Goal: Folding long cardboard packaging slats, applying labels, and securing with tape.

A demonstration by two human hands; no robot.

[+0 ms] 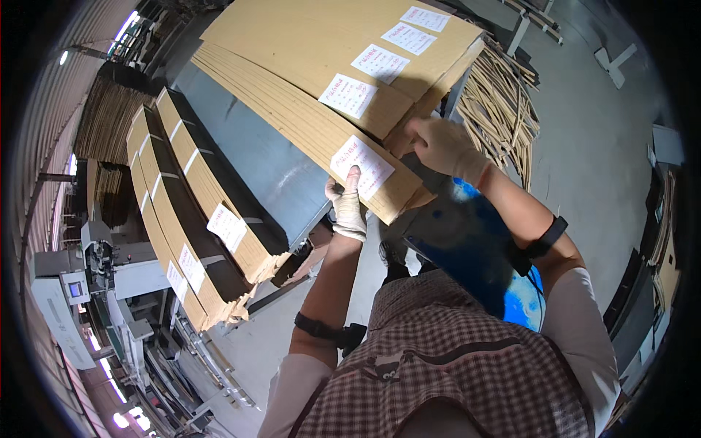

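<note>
My left hand (349, 210), in a pale work glove, grips the near edge of a stack of flattened cardboard sheets (277, 109). Its thumb lies on a white label (363, 166) with red and dark print, and the other fingers curl around the edge. The gloved right hand (447, 148) has its fingers bent in at the end of the cardboard, by a raised brown flap; the fingertips are partly hidden, and it seems to pinch that flap. Beyond lie wider cardboard sheets (292, 33), with several more white labels (381, 63) along their ends.
Strapped cardboard bundles (212, 182) lie at the left on a grey metal table (255, 150). A grey machine (62, 292) stands farther left. Loose cardboard strips (504, 109) are heaped at the right. A blue surface (467, 233) with bright patches is near my right forearm.
</note>
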